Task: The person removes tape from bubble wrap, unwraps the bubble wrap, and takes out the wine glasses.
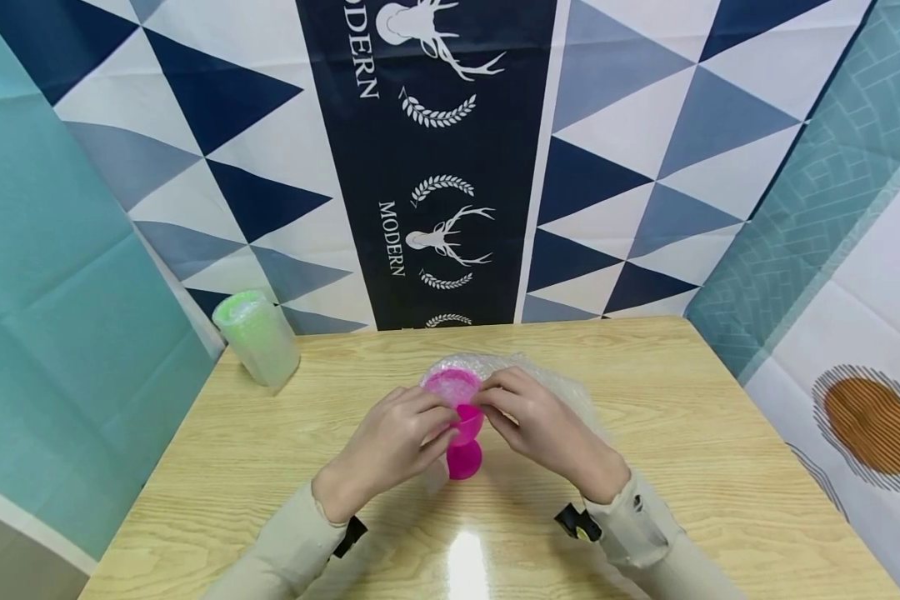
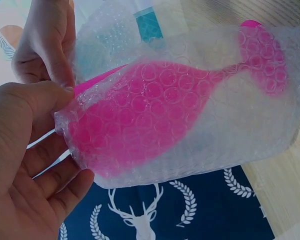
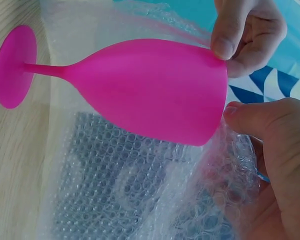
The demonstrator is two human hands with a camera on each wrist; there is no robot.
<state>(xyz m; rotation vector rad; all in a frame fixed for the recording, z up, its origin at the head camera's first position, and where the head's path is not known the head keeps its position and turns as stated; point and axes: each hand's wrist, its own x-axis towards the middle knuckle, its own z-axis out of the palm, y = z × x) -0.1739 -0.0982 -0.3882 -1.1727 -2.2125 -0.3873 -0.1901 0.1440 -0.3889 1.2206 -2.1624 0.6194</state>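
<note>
A pink goblet (image 3: pixel 150 92) lies partly in bubble wrap (image 3: pixel 125 175); the right wrist view shows its bowl, stem and round foot uncovered. Through the wrap (image 2: pixel 260 125) in the left wrist view, the goblet (image 2: pixel 140 110) shows pink. My left hand (image 1: pixel 403 433) pinches the goblet's rim and the wrap's edge between thumb and fingers. On the other side of the rim, my right hand (image 1: pixel 528 417) holds the wrap's edge, its thumb at the rim. In the head view the goblet's foot (image 1: pixel 464 460) points toward me.
A rolled, wrapped greenish object (image 1: pixel 258 342) stands at the table's back left corner. The wooden table (image 1: pixel 645 400) meets a patterned cloth backdrop behind, with hanging cloths at both sides. Bubble wrap spreads behind my right hand.
</note>
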